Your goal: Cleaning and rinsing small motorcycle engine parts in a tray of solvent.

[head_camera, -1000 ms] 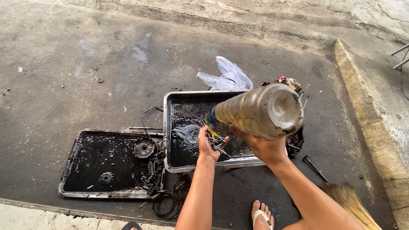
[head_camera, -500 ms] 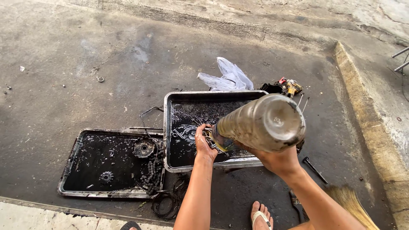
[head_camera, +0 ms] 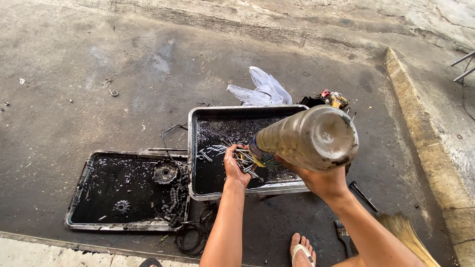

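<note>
- The left hand (head_camera: 236,165) is held palm up over the right-hand metal tray (head_camera: 198,148), fingers (head_camera: 232,151) curled like a cup around a bunch of small greasy bolts and metal parts (head_camera: 246,162).
- The right hand (head_camera: 316,180) grips a large grimy plastic bottle (head_camera: 307,138) from below, fingers wrapped round its body. The bottle is tipped over, its base towards the camera and its neck down at the parts in the left hand.
- The right-hand tray is rectangular, with dark oily liquid and wet streaks across its bottom.
- A second, darker tray (head_camera: 79,183) sits just beside it on the left, on the concrete floor (head_camera: 99,74). It holds black oily liquid, a large sprocket (head_camera: 165,173), a small sprocket (head_camera: 121,206) and a drive chain (head_camera: 175,200) draped along its right edge.
- More chain (head_camera: 190,237) is coiled on the floor in front of the trays.
- Behind the right-hand tray lie a crumpled clear plastic bag (head_camera: 262,91) and a small cluster of tools (head_camera: 332,99).
- At the lower right, a straw broom (head_camera: 405,232) lies on the floor, and a foot in a sandal (head_camera: 302,249) stands near the person's arms.
</note>
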